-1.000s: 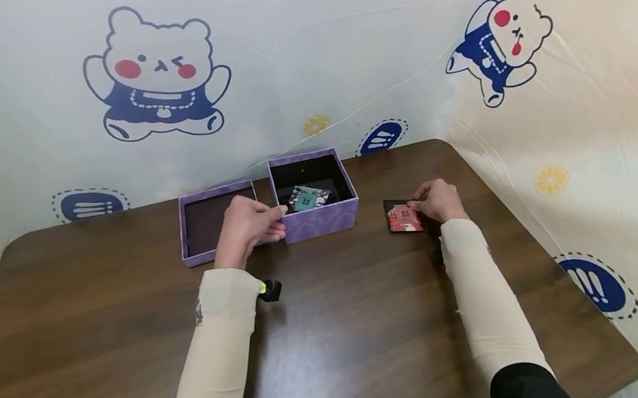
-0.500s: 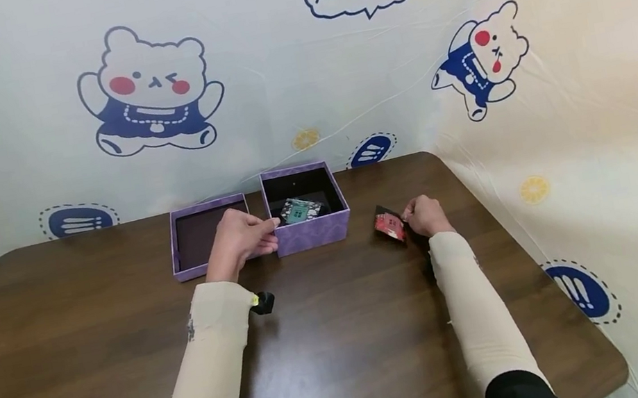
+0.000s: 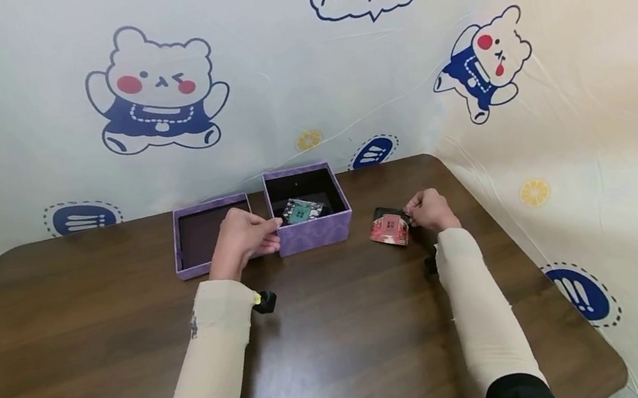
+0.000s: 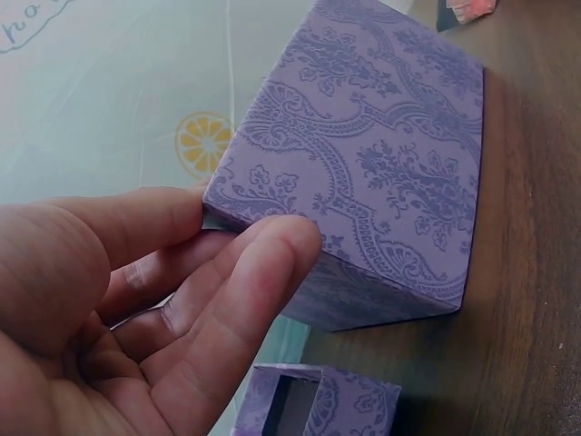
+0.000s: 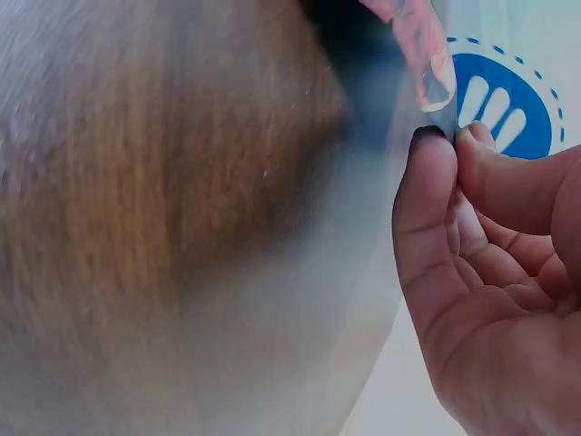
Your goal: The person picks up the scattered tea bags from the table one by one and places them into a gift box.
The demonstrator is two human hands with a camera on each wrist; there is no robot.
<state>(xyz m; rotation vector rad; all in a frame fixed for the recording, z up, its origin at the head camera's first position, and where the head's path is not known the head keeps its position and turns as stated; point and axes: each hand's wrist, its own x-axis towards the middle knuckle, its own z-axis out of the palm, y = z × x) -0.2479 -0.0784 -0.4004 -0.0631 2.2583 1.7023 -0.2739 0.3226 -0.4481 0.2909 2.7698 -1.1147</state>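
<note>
The purple patterned box (image 3: 315,233) stands open-topped at the back of the table, with a teal, black-and-white flat packet (image 3: 303,210) inside it. At its near left corner, my left hand (image 3: 243,240) pinches the rim between thumb and fingers; the left wrist view shows the fingertips on the box wall (image 4: 363,154). To the right of the box, my right hand (image 3: 430,210) pinches the edge of a flat red-and-black packet (image 3: 390,226). In the right wrist view, thumb and index finger meet at the packet's edge. Whether the packet touches the table is hard to tell.
A shallow purple lid (image 3: 188,271), inner side up, lies left of the box, partly behind my left hand. Behind the brown wooden table (image 3: 342,336) hangs a printed cloth (image 3: 264,60). The table's right edge runs past my right arm.
My right hand has turned the red packet and drawn it slightly toward the box, off its flat position on the table. The left hand keeps its grip on the box corner; the head view shifted a little.
</note>
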